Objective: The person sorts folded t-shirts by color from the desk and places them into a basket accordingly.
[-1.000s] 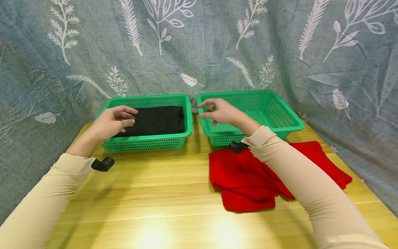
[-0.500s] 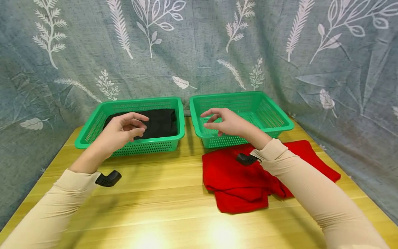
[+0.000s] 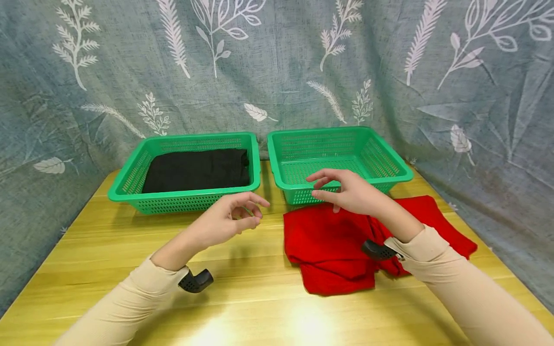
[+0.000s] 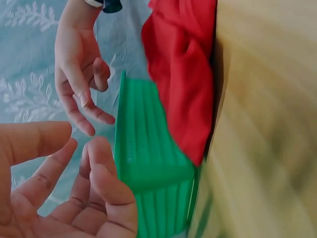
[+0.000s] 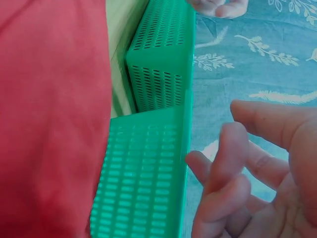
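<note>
A red cloth [image 3: 329, 250], loosely folded with a rumpled front layer, lies on the right half of the table. My right hand [image 3: 355, 192] hovers over its back edge, near the front rim of the right green basket [image 3: 346, 158]; the fingers are loosely bent and hold nothing. Left of the cloth, my left hand [image 3: 229, 218] hangs above the wood with relaxed, curved fingers and nothing in them. In the left wrist view the red cloth [image 4: 183, 74] appears beyond the left fingers, in front of the basket.
Inside the left green basket [image 3: 130, 178] lies a folded black cloth [image 3: 199, 170]. Both baskets stand side by side at the back of the wooden table [image 3: 251, 307]. Behind them hangs a grey-blue curtain [image 3: 277, 62] with white leaf patterns.
My left hand has come away from over the left basket, moving right and toward me. My right hand has shifted right and nearer, from the right basket to above the red cloth.
</note>
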Motion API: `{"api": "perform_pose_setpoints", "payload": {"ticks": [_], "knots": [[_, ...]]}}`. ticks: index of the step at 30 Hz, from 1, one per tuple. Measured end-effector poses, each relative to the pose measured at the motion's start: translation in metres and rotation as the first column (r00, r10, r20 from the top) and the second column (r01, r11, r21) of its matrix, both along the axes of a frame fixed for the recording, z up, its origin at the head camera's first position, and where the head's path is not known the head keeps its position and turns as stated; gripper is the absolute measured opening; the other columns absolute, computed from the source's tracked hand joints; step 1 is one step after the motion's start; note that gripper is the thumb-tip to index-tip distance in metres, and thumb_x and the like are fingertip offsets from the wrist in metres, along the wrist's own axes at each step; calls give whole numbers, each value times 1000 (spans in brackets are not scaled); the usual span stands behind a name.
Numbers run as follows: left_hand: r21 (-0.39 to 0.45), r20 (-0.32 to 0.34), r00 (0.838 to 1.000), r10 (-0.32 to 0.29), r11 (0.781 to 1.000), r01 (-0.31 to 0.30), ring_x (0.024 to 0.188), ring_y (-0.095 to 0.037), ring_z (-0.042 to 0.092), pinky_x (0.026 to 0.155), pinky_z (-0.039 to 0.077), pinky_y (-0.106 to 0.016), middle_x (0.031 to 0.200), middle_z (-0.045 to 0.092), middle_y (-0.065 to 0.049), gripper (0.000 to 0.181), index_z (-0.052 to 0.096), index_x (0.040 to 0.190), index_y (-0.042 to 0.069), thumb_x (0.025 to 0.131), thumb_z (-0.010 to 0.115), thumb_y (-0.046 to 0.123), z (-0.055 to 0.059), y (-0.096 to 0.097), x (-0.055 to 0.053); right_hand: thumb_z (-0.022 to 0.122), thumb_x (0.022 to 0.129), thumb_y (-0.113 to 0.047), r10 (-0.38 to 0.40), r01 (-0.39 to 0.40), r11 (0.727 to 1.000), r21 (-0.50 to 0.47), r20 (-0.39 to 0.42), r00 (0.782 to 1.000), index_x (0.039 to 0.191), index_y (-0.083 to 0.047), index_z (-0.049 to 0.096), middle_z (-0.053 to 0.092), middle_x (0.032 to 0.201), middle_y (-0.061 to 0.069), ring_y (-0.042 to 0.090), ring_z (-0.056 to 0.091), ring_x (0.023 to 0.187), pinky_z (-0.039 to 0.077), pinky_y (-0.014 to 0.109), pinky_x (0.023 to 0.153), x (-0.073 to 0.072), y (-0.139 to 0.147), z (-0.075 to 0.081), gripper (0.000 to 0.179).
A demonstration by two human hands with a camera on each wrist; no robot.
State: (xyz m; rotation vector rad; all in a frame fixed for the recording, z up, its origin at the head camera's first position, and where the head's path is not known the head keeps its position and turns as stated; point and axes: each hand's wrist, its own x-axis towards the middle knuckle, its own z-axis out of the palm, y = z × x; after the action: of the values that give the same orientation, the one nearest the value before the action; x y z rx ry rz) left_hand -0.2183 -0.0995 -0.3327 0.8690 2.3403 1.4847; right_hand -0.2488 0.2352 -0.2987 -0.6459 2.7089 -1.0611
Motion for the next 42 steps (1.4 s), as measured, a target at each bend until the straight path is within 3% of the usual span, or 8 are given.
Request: {"api": "perform_pose_setpoints", "payload": {"ticks": [6, 11, 17, 23, 31, 37, 42], "knots": [[-23, 8, 995, -95, 995, 95, 97, -38, 71, 75, 55, -30, 112, 71, -12, 32, 69, 135, 15, 104, 67, 7, -12, 22, 12, 73, 104, -28, -6, 6, 1000, 25, 17, 1000, 142, -14, 66, 71, 133, 18, 33, 64, 61, 58, 41, 62, 26, 17, -6, 41], [-23, 49, 987, -154, 988, 155, 99, -41, 71, 86, 59, -32, 114, 72, -18, 35, 67, 138, 10, 103, 69, 7, -21, 34, 18, 74, 103, -34, -35, 33, 996, 87, 22, 999, 142, -16, 66, 73, 131, 13, 28, 65, 60, 54, 35, 58, 45, 31, -10, 43], [-52, 97, 978, -183, 981, 189, 98, -38, 74, 83, 59, -28, 108, 71, -8, 41, 66, 143, 9, 102, 69, 4, -31, 43, 21, 74, 103, -35, -60, 56, 989, 140, 28, 998, 142, -17, 66, 73, 129, 10, 23, 64, 59, 53, 32, 60, 61, 43, -15, 44], [-106, 115, 975, -192, 973, 205, 95, -28, 75, 78, 58, -25, 105, 70, -6, 44, 65, 147, 11, 103, 71, 9, -39, 49, 22, 73, 104, -37, -42, 33, 990, 139, 66, 997, 142, -14, 67, 72, 131, 11, 22, 65, 57, 56, 31, 67, 70, 54, -23, 45], [-123, 180, 954, -240, 957, 263, 73, -21, 68, 61, 46, -21, 101, 69, -5, 46, 65, 148, 12, 102, 71, 8, -46, 56, 24, 72, 104, -32, -28, 20, 999, 48, 170, 985, 143, -10, 65, 70, 134, 17, 25, 64, 55, 59, 34, 57, 83, 73, -39, 45], [-115, 237, 940, -246, 953, 279, 56, -18, 60, 53, 47, -24, 98, 68, -3, 45, 65, 148, 11, 103, 70, 7, -51, 55, 25, 72, 105, -32, -14, 7, 999, 45, 171, 985, 142, -10, 65, 70, 136, 19, 24, 60, 49, 57, 35, 53, 86, 71, -43, 44], [-117, 274, 935, -226, 957, 266, 56, -21, 64, 53, 50, -27, 97, 70, -4, 45, 65, 148, 12, 103, 69, 8, -54, 54, 25, 73, 104, -33, -10, 1, 999, 53, 166, 986, 142, -10, 65, 70, 138, 19, 21, 56, 45, 56, 35, 51, 85, 66, -47, 44]]}}
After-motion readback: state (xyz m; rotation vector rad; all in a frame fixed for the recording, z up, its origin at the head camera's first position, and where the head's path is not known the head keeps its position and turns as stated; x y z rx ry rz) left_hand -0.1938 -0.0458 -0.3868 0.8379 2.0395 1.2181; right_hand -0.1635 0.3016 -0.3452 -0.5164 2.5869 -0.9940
